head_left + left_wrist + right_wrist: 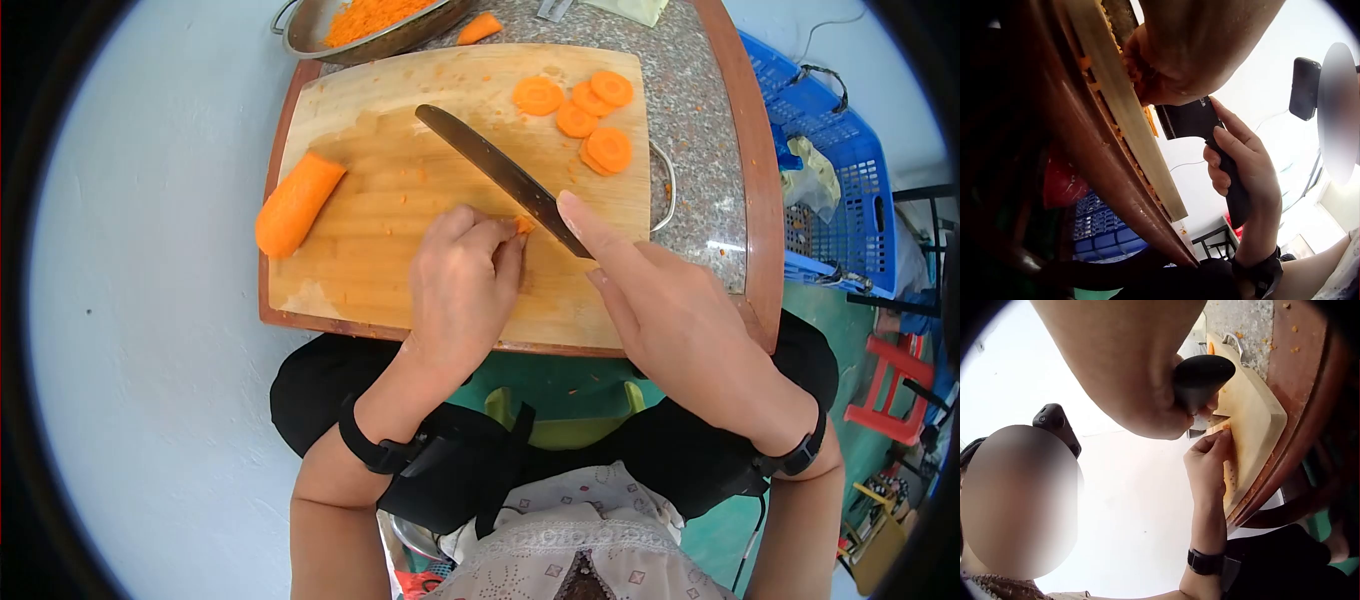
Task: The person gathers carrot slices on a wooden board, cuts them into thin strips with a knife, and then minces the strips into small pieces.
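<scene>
Pinching a small orange carrot bit in my left hand, fingers curled, on the pale grainy wooden board | right hand grips the knife by its smooth black handle, forefinger along the long blade | flat round slices at far corner.

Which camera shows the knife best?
The head view: the knife shows its whole blade, slanting across the board from the right hand, next to the carrot bit the left hand pinches. The left wrist view shows only its black handle and blade base; the right wrist view, just the handle's butt.
</scene>
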Available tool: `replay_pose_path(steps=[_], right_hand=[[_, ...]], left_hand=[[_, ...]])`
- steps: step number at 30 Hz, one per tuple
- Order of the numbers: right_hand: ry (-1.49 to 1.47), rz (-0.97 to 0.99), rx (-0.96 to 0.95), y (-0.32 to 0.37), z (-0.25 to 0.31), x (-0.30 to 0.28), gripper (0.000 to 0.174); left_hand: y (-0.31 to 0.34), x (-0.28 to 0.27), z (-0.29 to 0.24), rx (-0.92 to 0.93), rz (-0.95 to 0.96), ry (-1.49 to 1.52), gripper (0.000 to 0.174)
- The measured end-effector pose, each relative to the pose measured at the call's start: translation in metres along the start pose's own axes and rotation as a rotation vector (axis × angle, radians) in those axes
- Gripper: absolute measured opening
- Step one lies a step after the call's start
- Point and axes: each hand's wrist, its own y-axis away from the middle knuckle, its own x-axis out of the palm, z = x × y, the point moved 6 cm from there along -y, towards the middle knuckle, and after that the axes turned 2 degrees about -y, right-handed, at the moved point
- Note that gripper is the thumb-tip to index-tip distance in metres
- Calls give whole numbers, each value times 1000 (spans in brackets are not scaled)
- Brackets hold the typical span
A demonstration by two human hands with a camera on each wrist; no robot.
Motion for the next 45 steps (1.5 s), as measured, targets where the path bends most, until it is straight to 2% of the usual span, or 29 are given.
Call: replay_pose_path(steps=[4, 13, 17, 22, 25, 32, 40, 45], right_hand=[[69, 60, -2, 10, 7, -1, 61], [188, 132, -47, 12, 15, 6, 74], [140, 112, -31, -2, 17, 5, 71], [7, -24, -29, -8, 0, 6, 62], [24, 54, 18, 2, 8, -3, 59], [72, 77, 0, 11, 12, 3, 61], [168, 72, -38, 12, 18, -1, 59], [266, 79, -79, 15, 26, 3, 67]], left_hand=[[-1, -1, 1, -1, 14, -9, 7], [-1, 1, 1, -4, 6, -8, 8], [1, 1, -2, 59, -16, -41, 7], [1, -2, -5, 97, -44, -71, 7], [2, 0, -1, 49, -41, -20, 6], [1, 2, 3, -27, -9, 33, 7], [0, 2, 3, 1, 1, 14, 9], [0, 3, 2, 3, 6, -9, 11]])
